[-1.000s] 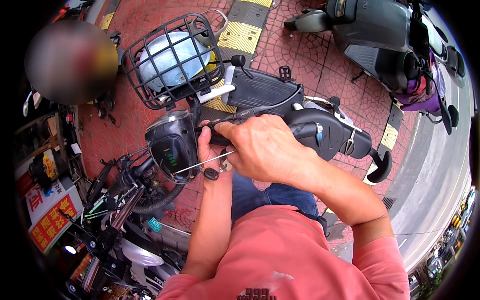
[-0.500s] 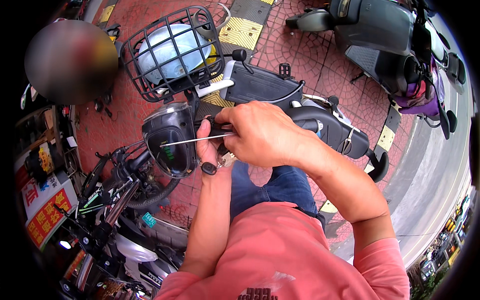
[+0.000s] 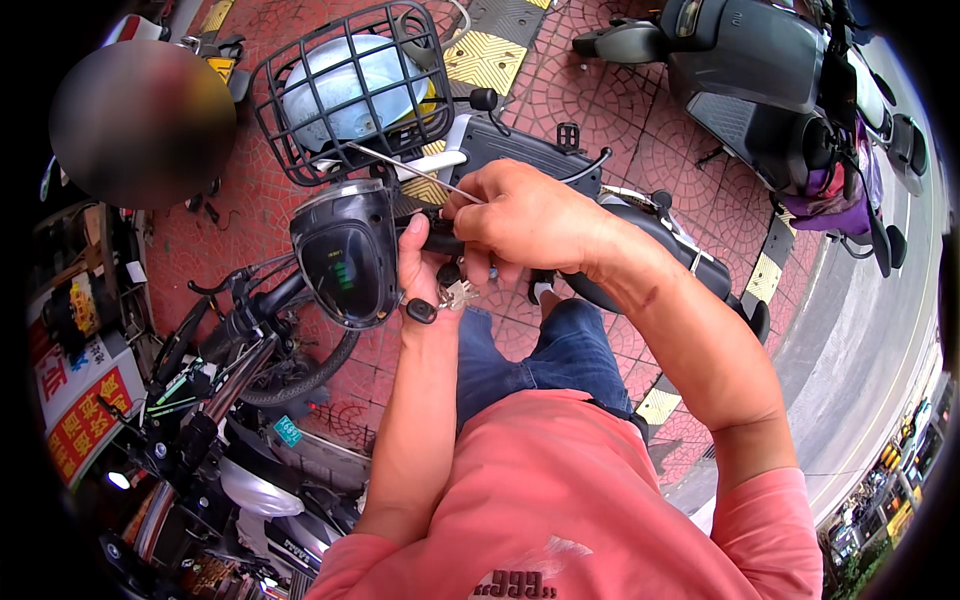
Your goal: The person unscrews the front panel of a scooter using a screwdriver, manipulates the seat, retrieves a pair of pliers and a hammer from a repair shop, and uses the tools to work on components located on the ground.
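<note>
My left hand (image 3: 416, 262) is closed around a black handlebar part (image 3: 440, 238) just right of the scooter's dark display housing (image 3: 343, 270). A black key fob (image 3: 420, 310) and silver keys (image 3: 458, 293) hang by its palm. My right hand (image 3: 525, 220) is closed on a thin metal rod (image 3: 400, 168), which points up-left across the lower edge of the black wire basket (image 3: 350, 30). Its fingertips are over the handlebar beside my left hand, partly hidden by its own back. A pale blue rounded object (image 3: 345, 85) lies inside the basket.
A grey scooter (image 3: 745, 60) with a purple cloth stands at upper right, beside a road (image 3: 850, 350). Bicycles (image 3: 260, 330) and other two-wheelers (image 3: 250, 490) crowd the left and lower left. Red paving (image 3: 650, 130) and yellow-black ramp strips (image 3: 480, 65) lie below.
My hands and the display housing have moved up in view. The rod, earlier across the display, has swung up to point toward the basket. More of my legs and a foot show.
</note>
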`<state>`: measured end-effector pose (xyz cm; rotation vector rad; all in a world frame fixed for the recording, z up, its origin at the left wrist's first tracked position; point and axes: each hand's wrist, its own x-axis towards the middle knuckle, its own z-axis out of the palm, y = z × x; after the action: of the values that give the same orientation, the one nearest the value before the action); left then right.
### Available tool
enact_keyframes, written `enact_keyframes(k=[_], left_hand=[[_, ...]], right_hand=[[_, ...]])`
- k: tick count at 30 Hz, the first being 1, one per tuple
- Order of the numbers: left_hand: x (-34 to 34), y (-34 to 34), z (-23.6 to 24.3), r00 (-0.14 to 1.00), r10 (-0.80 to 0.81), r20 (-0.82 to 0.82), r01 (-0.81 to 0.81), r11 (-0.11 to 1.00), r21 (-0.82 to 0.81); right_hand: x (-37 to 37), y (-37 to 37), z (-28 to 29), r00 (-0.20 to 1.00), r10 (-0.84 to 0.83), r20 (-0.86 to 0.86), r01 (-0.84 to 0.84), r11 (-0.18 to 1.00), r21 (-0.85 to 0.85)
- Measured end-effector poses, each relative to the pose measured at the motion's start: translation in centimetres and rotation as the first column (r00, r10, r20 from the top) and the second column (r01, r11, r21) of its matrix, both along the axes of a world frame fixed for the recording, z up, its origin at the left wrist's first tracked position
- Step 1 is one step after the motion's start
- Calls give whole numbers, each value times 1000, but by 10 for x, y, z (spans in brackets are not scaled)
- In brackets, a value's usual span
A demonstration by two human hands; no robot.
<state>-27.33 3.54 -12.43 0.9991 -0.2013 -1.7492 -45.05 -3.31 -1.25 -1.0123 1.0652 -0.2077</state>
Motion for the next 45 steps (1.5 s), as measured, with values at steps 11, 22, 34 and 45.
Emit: enact_keyframes(k=[11, 22, 34, 45], left_hand=[[-1, -1, -12, 997, 78, 4, -78, 992, 100], [2, -1, -11, 988, -31, -149, 32, 999, 6], [-1, 1, -15, 985, 140, -104, -135, 989, 57], [-6, 2, -5, 990, 132, -58, -132, 991, 6]], right_hand=[[1, 5, -23, 973, -135, 186, 120, 988, 94], [-7, 0, -19, 985, -85, 153, 87, 996, -6], [27, -60, -48, 922, 309, -233, -374, 868, -326], [29, -64, -62, 932, 347, 107, -347, 938, -14]])
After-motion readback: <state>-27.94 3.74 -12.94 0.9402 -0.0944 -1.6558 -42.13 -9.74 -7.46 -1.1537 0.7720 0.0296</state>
